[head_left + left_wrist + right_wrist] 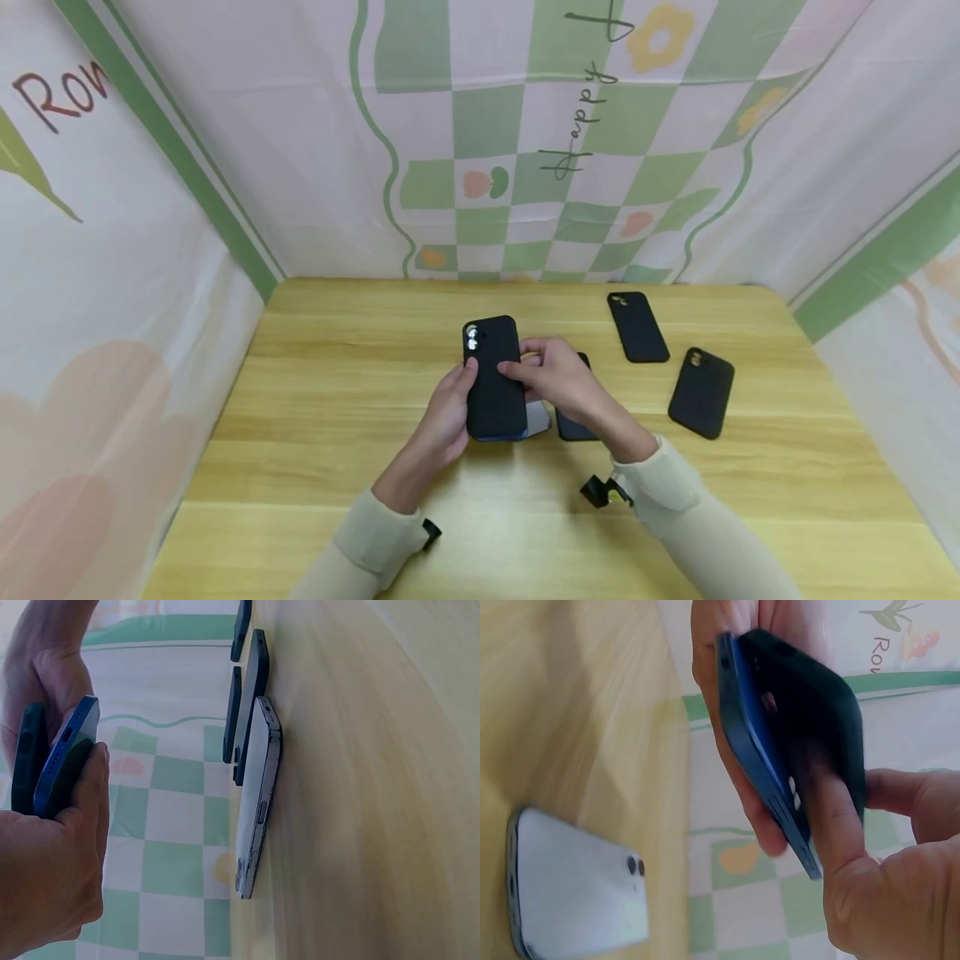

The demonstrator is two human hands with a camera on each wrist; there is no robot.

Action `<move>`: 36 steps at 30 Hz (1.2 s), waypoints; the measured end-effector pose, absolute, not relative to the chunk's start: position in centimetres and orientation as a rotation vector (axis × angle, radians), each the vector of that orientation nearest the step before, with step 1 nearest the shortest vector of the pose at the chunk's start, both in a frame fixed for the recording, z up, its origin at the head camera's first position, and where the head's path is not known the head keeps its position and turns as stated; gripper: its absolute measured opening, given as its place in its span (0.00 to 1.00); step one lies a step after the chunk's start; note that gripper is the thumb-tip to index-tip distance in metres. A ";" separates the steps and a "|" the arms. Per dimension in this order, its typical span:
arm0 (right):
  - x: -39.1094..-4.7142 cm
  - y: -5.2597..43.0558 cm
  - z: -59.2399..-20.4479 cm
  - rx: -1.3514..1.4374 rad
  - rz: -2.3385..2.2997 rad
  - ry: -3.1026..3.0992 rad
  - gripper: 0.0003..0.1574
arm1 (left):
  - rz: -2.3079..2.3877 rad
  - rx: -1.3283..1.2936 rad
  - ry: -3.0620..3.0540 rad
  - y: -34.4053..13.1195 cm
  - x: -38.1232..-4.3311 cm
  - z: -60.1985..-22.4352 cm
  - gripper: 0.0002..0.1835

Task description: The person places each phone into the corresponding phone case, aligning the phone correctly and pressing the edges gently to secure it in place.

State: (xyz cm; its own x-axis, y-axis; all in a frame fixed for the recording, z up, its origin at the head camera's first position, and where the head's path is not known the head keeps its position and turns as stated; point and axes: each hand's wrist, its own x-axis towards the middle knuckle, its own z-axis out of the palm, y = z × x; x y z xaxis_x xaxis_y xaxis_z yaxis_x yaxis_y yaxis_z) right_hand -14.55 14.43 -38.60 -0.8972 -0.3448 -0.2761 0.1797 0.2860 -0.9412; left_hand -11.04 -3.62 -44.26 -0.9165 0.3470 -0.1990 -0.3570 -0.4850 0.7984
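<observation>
A blue phone [754,742] and a black phone case [495,392] are held together above the table, the case against the phone's back and gaping away from it along one side. My left hand [448,417] grips both from the left, its thumb on the case's edge. On the other side my right hand [561,379] pinches the case wall, with a finger inside the case and the thumb on its outer face. Below them a white phone [581,885] lies on the table, partly hidden in the head view.
Under my right hand lies another dark, phone-shaped piece [573,427], partly covered. Farther right on the wooden table [322,400] are two black cases, one toward the back [637,329] and one nearer [702,393]. A patterned cloth [480,125] hangs behind the table.
</observation>
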 end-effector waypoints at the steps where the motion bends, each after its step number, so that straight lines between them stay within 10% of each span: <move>1: -14.5 14.6 -38.4 -0.152 -1.624 2.159 0.17 | 2.401 -0.014 1.307 -3.6 -11.0 -44.3 0.29; 36: -20.8 16.2 -38.2 -0.335 -1.351 2.232 0.24 | 2.300 0.027 1.361 -3.2 -10.2 -44.2 0.28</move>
